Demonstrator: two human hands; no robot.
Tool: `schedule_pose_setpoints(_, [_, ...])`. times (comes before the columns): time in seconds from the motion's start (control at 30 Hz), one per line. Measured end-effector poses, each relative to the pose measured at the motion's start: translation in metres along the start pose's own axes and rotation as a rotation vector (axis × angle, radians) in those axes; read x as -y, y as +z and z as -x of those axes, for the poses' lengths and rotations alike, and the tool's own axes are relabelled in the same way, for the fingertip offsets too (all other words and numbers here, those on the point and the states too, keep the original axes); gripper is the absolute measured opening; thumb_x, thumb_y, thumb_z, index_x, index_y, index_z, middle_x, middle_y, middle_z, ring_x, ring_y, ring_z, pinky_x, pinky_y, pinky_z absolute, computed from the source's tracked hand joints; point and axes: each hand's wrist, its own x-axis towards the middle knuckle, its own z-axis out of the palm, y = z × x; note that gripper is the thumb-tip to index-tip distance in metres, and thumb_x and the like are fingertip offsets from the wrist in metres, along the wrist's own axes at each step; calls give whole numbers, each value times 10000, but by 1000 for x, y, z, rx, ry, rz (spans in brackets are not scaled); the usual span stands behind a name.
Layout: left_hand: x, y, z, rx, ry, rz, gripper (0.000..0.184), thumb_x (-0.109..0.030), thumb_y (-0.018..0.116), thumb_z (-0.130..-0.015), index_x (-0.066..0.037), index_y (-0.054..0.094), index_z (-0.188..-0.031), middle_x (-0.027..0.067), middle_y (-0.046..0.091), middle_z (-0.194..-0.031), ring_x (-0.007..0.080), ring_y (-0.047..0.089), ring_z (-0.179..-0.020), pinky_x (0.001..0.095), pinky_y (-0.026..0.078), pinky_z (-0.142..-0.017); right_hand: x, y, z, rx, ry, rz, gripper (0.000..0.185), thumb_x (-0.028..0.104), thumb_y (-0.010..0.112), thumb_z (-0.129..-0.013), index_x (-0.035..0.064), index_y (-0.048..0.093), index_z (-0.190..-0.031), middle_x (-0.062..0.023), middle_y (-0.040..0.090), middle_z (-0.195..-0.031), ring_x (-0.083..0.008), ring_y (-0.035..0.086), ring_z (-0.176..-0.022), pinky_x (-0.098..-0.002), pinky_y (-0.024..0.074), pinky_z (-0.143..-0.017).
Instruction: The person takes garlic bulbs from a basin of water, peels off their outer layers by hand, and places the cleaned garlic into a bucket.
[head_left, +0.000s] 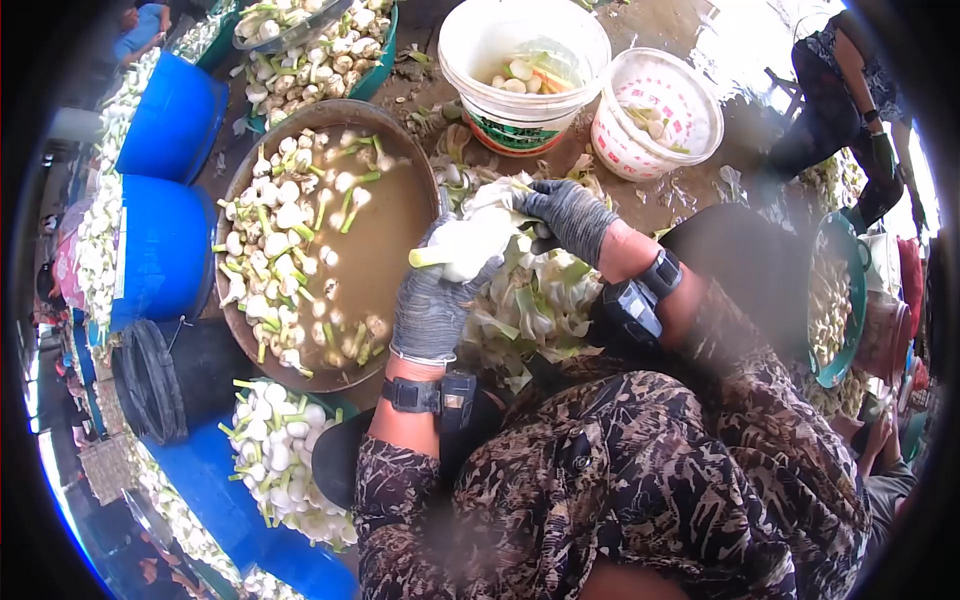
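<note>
My left hand (432, 305), in a grey glove, is closed round a large white garlic bulb (470, 245) with a short green stem pointing left. My gloved right hand (572, 212) pinches pale garlic skin (505, 195) at the bulb's far end; its fingertips are partly hidden. Beneath both hands lies a heap of stripped garlic skins (530, 310). Left of my left hand stands a wide round basin (428, 165) of murky water, with many garlic bulbs (285, 215) floating in its left half.
A white bucket (455, 45) and a smaller white pail (700, 110) stand ahead, each with some garlic inside. Blue tubs (165, 250), a black bucket (180, 375) and piled garlic (275, 455) sit at left. Other people (850, 90) are at the edges; a green basin (855, 330) is right.
</note>
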Motion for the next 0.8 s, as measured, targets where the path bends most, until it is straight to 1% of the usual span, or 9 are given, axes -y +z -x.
schedule_pose_setpoints(0.1, [10,-8,-2,7,-231,998,528,-161,606,-890,-43,420,-1369,144,503,-1313,295,481,-1245,509,425,-1058,-11,-24,-14,-134,-202,854,307,287,608,-905,11,635,-1036,-114,674,-839,-264,640,-709,-374,533,-620])
schedule_pose_setpoints(0.2, [2,-13,-9,-147,-144,794,546,-195,606,-894,-55,406,-1382,142,493,-1331,293,489,-1241,513,397,-1077,-18,-32,-8,-59,-45,1391,465,462,602,-840,79,641,-1101,-157,681,-1040,-328,644,-990,-423,504,-847])
schedule_pose_setpoints(0.27, [7,-14,-11,-157,-85,696,534,-240,579,-924,-61,394,-1393,136,489,-1337,264,503,-1220,448,397,-1076,-34,-19,2,-330,-341,1462,605,577,554,-858,61,607,-1168,-190,639,-1143,-308,613,-1073,-407,500,-851])
schedule_pose_setpoints(0.33, [-2,-3,-11,-206,22,112,459,-212,514,-966,-45,413,-1382,138,478,-1343,251,501,-1200,379,428,-1031,-19,-3,1,-116,-287,717,721,663,484,-871,43,563,-1230,-190,610,-1191,-273,600,-1082,-368,489,-857])
schedule_pose_setpoints(0.4, [-21,14,-9,-48,39,-162,554,-287,557,-947,-19,370,-1394,149,484,-1323,254,492,-1190,381,409,-1035,-14,-2,-2,274,336,-344,579,557,488,-932,43,584,-1180,-130,627,-1133,-213,608,-981,-340,501,-848])
schedule_pose_setpoints(0.5, [4,23,-5,-43,171,-397,637,-283,623,-903,25,348,-1388,206,476,-1319,323,474,-1228,405,382,-1052,-15,23,-13,455,141,-609,176,206,562,-958,60,636,-1024,-64,680,-968,-153,648,-837,-303,542,-734])
schedule_pose_setpoints(0.57, [-6,19,-3,-152,224,-569,583,-192,609,-908,20,359,-1390,187,478,-1337,289,460,-1252,380,364,-1062,15,27,-18,246,24,-600,163,197,572,-946,55,637,-992,-55,681,-905,-145,655,-801,-277,552,-714])
schedule_pose_setpoints(0.7, [-10,2,7,-310,140,-185,541,-46,555,-916,2,338,-1408,145,480,-1342,205,487,-1230,335,392,-1046,66,-14,-76,270,-47,-1256,406,265,427,-972,27,455,-1299,-138,587,-1251,-217,557,-1144,-404,479,-943])
schedule_pose_setpoints(0.8, [-24,-7,17,-382,130,-37,510,-34,538,-927,2,354,-1401,118,515,-1312,190,535,-1175,316,428,-1010,65,8,-114,369,-52,-1160,435,312,457,-969,20,475,-1290,-143,593,-1256,-239,572,-1130,-389,487,-927])
